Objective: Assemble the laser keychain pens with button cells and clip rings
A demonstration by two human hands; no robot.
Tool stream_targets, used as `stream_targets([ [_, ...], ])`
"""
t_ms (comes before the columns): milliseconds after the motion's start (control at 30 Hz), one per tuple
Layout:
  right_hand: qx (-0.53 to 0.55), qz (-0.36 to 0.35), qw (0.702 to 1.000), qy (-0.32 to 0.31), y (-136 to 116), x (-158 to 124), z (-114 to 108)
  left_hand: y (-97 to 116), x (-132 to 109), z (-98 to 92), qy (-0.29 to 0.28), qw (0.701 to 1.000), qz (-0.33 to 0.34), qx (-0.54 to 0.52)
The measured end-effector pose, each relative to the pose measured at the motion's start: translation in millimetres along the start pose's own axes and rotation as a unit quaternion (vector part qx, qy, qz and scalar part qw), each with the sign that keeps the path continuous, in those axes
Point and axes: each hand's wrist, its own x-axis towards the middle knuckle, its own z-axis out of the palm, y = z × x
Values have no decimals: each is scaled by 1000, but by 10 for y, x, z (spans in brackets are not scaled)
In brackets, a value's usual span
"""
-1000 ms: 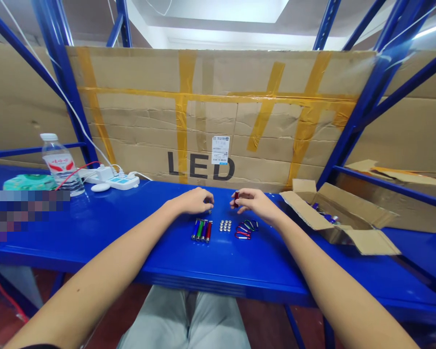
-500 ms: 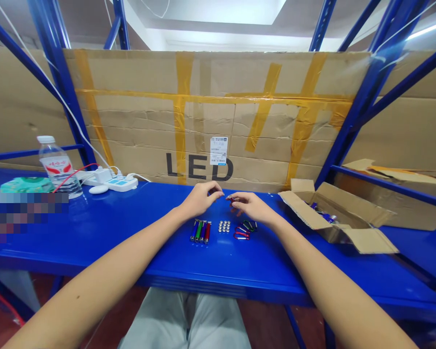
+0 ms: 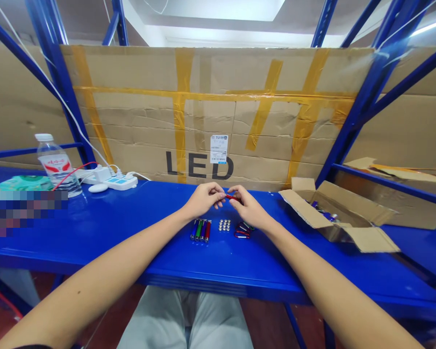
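Both my hands meet above the middle of the table on a small red metal tube (image 3: 232, 197) that looks like a mini flashlight. My right hand (image 3: 249, 206) grips its body, and my left hand (image 3: 204, 198) pinches its left end; the fingers cover most of it. Below them lies a row of slim flashlights (image 3: 200, 230) in blue, green and red. Beside that row, small silver button cells (image 3: 224, 225) are set out in a grid. Further right are several carabiners (image 3: 242, 230), red and dark ones, partly hidden by my right hand.
An open cardboard box (image 3: 334, 218) with blue and metallic pieces sits at right. On the left are a water bottle (image 3: 58, 167), a power strip (image 3: 118, 181) and a teal packet (image 3: 25, 183). A large cardboard sheet (image 3: 138, 126) stands behind the blue table (image 3: 131, 208).
My hands have come together. The left fingers now touch the end of the red tube, which the right hand held apart before. My right hand has shifted slightly left.
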Motion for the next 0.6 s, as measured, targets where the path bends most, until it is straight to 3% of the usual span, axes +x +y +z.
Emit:
stream_targets([
  [233,-31,-38,998,44,-87,-46,15,80,-44,29,11,999,19,36],
  [600,-97,-52,994,12,-141,-52,-15,137,-73,68,9,997,18,74],
])
